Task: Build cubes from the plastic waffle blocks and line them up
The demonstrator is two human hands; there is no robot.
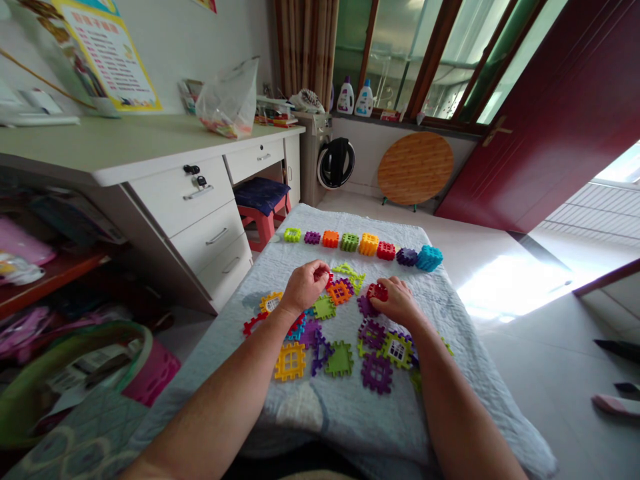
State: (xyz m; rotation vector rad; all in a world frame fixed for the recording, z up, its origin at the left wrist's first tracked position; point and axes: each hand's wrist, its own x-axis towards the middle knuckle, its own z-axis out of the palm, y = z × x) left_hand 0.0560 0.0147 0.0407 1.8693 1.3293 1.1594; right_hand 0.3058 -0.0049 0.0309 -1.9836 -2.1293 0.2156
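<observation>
Left hand: pinches a small red piece
Right hand: touches a red lattice piece
Block stacks: rowed along the cloth's far side, blue rightmost
Desk: left, bearing a plastic bag

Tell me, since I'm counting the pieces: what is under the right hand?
At the edge of the right hand, part of a red piece shows, with part of a purple piece beside it. What the hand covers can't be seen.
</observation>
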